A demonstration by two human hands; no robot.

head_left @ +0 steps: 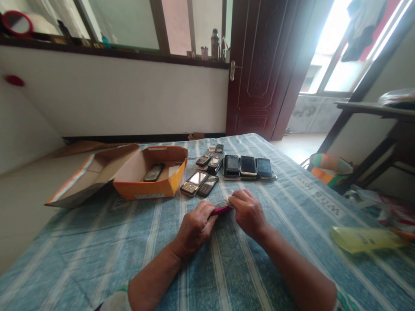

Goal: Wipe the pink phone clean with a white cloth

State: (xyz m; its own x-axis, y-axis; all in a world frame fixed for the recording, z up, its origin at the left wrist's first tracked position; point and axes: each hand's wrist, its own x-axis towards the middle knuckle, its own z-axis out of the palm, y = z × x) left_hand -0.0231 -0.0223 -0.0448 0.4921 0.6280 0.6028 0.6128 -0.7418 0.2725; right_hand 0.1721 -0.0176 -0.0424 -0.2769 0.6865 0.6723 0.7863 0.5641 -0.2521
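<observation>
My left hand (pixel 197 222) is closed round the left end of a pink-edged mobile phone (pixel 222 210), tilted just above the bedspread. My right hand (pixel 249 214) is at the phone's right end, its fingers pinched on a small white wipe (pixel 229 200), perhaps cloth or tissue, against the screen. Just beyond my hands lie two keypad phones, one with a gold-trimmed face (pixel 194 183) and one dark (pixel 208 185). Behind them is a pile of keypad phones (pixel 214 161). To its right, touchscreen phones (pixel 248 165) are stacked in a row.
An open orange box (pixel 152 190) with a phone (pixel 153 172) inside stands at left, its lid (pixel 94 175) folded out. The striped blue bedspread (pixel 129 259) lies beneath everything. A yellow plastic packet (pixel 366 239) is at right, near a dark table (pixel 376 108).
</observation>
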